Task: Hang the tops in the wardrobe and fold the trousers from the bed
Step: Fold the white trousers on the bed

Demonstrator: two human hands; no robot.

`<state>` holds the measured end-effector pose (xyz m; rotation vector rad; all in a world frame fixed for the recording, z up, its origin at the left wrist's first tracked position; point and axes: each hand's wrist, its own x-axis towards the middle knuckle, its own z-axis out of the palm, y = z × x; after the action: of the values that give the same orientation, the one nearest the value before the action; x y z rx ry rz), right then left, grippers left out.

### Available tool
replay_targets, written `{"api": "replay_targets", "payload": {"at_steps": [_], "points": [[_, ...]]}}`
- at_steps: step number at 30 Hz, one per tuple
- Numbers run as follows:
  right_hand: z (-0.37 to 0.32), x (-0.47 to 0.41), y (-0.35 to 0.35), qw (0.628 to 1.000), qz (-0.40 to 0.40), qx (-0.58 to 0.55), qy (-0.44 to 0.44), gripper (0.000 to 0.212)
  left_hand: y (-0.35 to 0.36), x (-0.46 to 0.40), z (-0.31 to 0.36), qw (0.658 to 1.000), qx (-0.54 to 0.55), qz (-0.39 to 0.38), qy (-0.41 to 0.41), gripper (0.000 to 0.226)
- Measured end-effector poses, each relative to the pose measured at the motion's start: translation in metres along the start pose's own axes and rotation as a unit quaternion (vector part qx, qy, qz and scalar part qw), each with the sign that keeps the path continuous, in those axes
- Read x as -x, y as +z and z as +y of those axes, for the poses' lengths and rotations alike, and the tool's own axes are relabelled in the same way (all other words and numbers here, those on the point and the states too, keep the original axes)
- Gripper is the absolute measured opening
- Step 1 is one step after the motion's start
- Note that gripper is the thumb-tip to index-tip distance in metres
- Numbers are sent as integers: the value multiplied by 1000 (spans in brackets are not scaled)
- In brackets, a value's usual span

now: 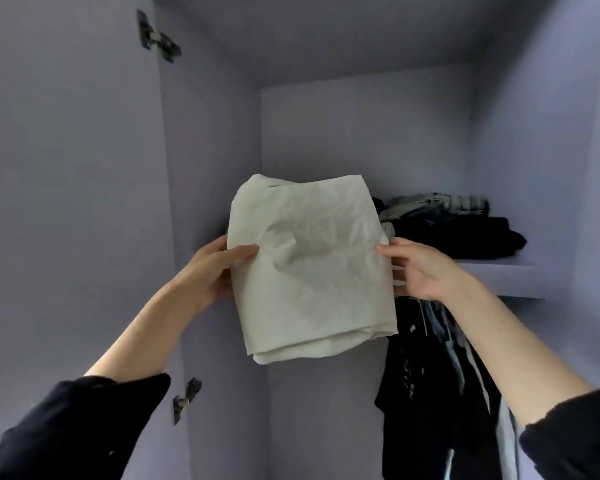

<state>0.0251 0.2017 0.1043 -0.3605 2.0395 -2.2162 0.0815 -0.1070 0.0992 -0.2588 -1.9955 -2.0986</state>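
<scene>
Lilac wardrobe interior, dim light.
Door open at left with two dark hinges; shelf at right, back wall plain.

A home bedroom wardrobe is seen from inside its open front: pale lilac panels, a door carried on metal hinges, a shelf stacked with folded dark clothes, and dark garments hung below it.
</scene>
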Motion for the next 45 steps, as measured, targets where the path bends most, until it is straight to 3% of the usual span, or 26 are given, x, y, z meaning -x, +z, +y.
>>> {"api": "replay_targets", "payload": {"at_steps": [8,16,19,22,24,25,27,29,31,33,37,41,45], "points": [[-51,-76,-65,993,111,-1,-29,7,52,-165,21,995,-13,-96,19,33],[-88,-185,-118,981,194,-2,-20,5,112,-317,25,995,-23,-97,2,30],[-76,-218,-125,977,212,14,9,16,125,-354,-5,992,-68,-86,-68,38],[-61,-238,-126,972,226,68,15,21,132,-372,-35,975,-179,-45,-121,50],[-64,-249,-127,955,245,169,-16,36,136,-381,-28,975,-202,-38,-81,50],[-70,-254,-127,927,264,263,-39,42,139,-386,-20,971,-235,-25,-29,50],[-84,-262,-120,847,283,437,-111,49,150,-395,-1,926,-361,-3,110,53],[-88,-273,-106,809,242,513,-156,52,168,-394,6,851,-484,-44,199,52],[-73,-291,-96,764,197,598,-141,54,182,-399,-16,778,-592,-101,186,52],[-46,-306,-96,744,157,647,-60,55,187,-401,-44,759,-624,-155,103,52],[-28,-310,-101,762,117,636,22,55,185,-402,-53,760,-616,-205,43,53],[-39,-291,-94,775,116,621,-4,54,182,-388,-43,769,-599,-210,68,51],[-48,-252,-83,817,118,560,-69,53,160,-358,-28,818,-535,-163,136,51]]}}
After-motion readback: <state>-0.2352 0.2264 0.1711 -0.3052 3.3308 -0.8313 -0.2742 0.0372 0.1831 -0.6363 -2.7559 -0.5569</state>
